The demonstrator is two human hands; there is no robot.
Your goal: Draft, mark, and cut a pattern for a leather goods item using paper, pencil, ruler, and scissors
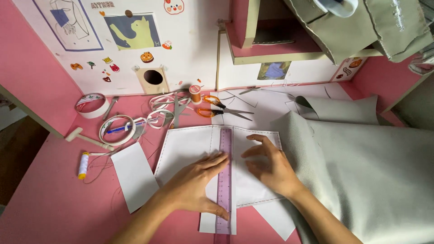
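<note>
A wide sheet of grey fabric (375, 171) covers the right side of the pink table (49, 199) and laps over the right edge of the white pattern paper (190, 144), crowding the right hand. Behind the paper lie orange-handled scissors (217, 108), a spool of orange thread (195, 94), loops of white tape (165, 108) and two tape rolls (92, 105); one roll has a blue pen (118, 129) lying across it. A loose white card (134, 175) and a yellow-tipped thread bobbin (83, 165) sit to the left, clear of the hands. The purple ruler (224, 180) lies down the middle of the paper, its long axis running away from the person toward the scissors. The left hand (194, 185) is spread flat, pressing the ruler and paper. The right hand (266, 165) rests on the paper just right of the ruler, fingers loosely spread and curled, pinching nothing.
</note>
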